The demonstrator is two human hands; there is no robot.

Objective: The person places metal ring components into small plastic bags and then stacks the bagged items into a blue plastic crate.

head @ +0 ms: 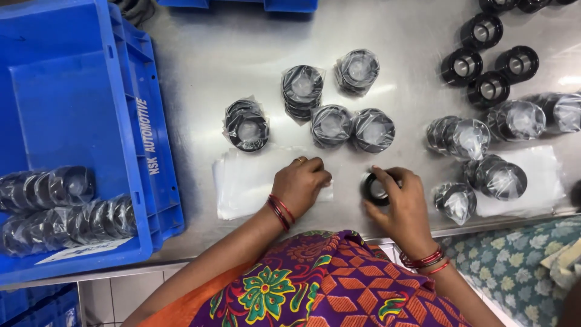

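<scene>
Right hand (pixel 402 203) is gripping a bare black ring (pixel 375 189) near the counter's (pixel 242 48) front edge, left hand (pixel 301 184) is pinching the top bag off the bag stack (pixel 248 181), fingers curled; slick film could prob. lift two bags together.

Both forearms reach forward toward twelve o'clock, red bangles on each wrist. The left hand (pixel 299 184) rests palm down, fingers curled under. The right hand (pixel 399 200) angles toward eleven o'clock, fingers pinched closed.
</scene>
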